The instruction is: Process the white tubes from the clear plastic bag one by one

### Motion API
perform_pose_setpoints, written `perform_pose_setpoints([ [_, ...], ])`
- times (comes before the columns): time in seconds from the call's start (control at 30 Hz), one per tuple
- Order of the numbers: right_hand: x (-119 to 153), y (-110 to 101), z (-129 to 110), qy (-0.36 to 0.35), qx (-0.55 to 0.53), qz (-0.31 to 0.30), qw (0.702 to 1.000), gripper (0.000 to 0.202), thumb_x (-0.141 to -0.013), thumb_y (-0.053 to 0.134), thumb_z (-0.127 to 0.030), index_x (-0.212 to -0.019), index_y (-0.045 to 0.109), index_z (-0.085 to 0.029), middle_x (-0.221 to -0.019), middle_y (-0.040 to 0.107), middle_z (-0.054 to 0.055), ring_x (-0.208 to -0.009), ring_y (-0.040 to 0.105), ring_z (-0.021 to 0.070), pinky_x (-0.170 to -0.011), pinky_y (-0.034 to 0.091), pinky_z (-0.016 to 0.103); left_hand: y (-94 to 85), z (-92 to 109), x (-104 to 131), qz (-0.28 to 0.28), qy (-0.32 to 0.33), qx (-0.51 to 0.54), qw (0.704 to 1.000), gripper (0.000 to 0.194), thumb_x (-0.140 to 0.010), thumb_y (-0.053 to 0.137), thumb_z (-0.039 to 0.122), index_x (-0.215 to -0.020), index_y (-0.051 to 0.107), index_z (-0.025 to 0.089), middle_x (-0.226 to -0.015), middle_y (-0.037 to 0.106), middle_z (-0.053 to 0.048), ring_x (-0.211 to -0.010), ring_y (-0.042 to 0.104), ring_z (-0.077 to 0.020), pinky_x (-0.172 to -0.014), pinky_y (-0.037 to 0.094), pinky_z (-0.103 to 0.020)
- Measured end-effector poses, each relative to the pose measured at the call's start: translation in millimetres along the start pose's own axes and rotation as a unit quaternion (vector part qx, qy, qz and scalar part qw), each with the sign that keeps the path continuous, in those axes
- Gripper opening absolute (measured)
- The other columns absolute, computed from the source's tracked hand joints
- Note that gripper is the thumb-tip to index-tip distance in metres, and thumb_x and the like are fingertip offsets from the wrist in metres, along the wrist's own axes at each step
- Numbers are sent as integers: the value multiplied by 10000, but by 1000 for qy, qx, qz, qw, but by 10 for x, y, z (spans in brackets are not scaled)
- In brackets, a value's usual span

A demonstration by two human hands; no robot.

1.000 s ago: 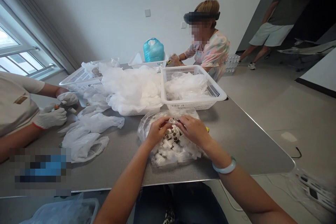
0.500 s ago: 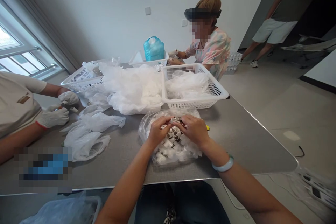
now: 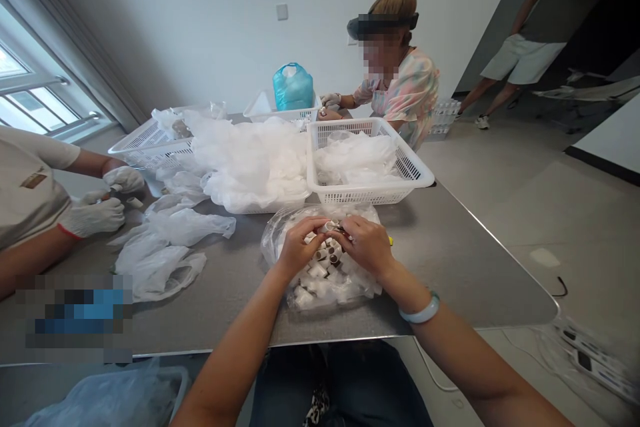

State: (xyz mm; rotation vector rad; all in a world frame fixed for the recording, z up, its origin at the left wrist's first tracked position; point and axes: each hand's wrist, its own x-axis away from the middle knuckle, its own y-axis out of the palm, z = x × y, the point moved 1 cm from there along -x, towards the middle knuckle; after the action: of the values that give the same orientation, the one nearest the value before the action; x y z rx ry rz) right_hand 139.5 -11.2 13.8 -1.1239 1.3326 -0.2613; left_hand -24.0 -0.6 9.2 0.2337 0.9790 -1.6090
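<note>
Above an open clear plastic bag (image 3: 273, 240), my left hand (image 3: 301, 247) pinches a short white tube (image 3: 329, 227) between thumb and fingers. My right hand (image 3: 367, 245) is closed right beside it, its fingertips at the tube's open end. It grips a slim tool whose dark tip shows at the tube; a yellow end (image 3: 391, 240) sticks out past the hand and seems to belong to it. Most of the tool is hidden. Several more short white tube pieces (image 3: 318, 271) lie in the bag below, some with dark open ends.
A white basket (image 3: 370, 193) with plastic bags stands behind my hands, beside a heap of white bags (image 3: 250, 160). Loose bags (image 3: 160, 267) lie left. A gloved co-worker's hand (image 3: 93, 215) works at left; another person (image 3: 415, 87) sits across. The table edge (image 3: 505, 253) runs along the right.
The view has shifted slightly. Both hands stay together at the white tube over the bag, with only a small shift of the fingers.
</note>
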Motion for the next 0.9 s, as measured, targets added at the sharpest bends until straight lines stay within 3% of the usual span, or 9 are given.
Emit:
perform_pose_setpoints([
  [0.13,3,-7,1,-5,1,17,1000,533,-931,296,-518,-622,576,-185,-560,594,32,-532,533,128,-506,248,257,4,3,0,-1,-11,4,1000,192,-813,582,191,-993,638,156,-888,669,-75,-777,607,-151,-723,506,-283],
  [0.3,-3,-9,0,-8,5,41,999,537,-927,296,-530,-616,556,-177,-562,584,27,-542,529,123,-509,263,244,14,0,0,-19,-40,45,998,240,-837,554,248,-1047,639,170,-981,633,-96,-837,598,-161,-706,505,-271],
  [0.43,3,-19,11,8,6,50,999,540,-928,297,-527,-575,523,-187,-521,557,14,-508,504,114,-488,235,245,23,-1,5,-3,-105,128,986,269,-817,585,304,-1046,640,174,-961,651,-85,-869,608,-178,-729,509,-278],
  [0.6,-24,-75,32,-2,-23,37,999,524,-928,286,-530,-615,522,-182,-587,567,28,-559,508,120,-519,264,239,7,4,4,-45,-201,235,950,329,-804,586,391,-1014,660,149,-778,676,-54,-657,608,-147,-620,511,-262],
  [0.77,-42,-103,27,-20,-41,18,999,508,-928,288,-525,-628,511,-182,-586,548,25,-562,497,119,-521,265,235,-14,-19,7,-61,-224,273,934,363,-784,592,440,-995,690,161,-728,680,-46,-585,582,-138,-571,489,-258],
  [0.9,-19,-91,12,-29,-47,36,998,494,-934,334,-476,-573,497,-181,-520,521,6,-504,475,101,-501,244,231,-18,-27,3,-60,-223,263,937,362,-773,607,435,-990,698,160,-732,677,-46,-569,559,-129,-553,470,-245],
])
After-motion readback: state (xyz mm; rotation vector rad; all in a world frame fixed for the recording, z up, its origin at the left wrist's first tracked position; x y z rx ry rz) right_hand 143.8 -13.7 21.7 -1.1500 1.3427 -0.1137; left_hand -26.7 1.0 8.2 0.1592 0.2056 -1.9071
